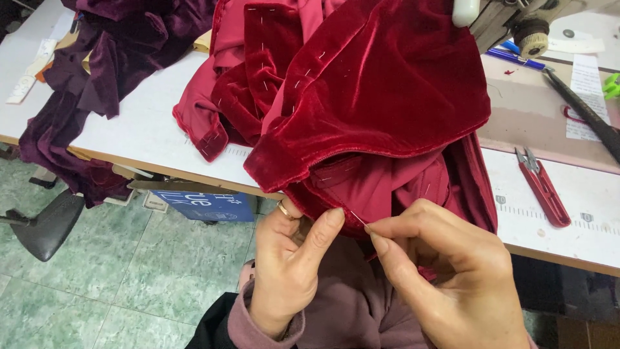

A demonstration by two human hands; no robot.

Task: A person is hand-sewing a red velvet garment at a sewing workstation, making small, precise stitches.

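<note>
A red velvet garment with a satin lining lies heaped on the white table, its edge hanging over the front; several pins stick along its seams. My left hand, with a ring on one finger, pinches the hanging lower edge of the fabric between thumb and forefinger. My right hand holds a thin pin between thumb and forefinger, its tip in the fabric edge right beside the left thumb.
Red thread snips lie on the table to the right. A sewing machine stands at the top right, with a blue pen near it. Dark purple velvet is piled at the left. A black chair seat stands on the green floor.
</note>
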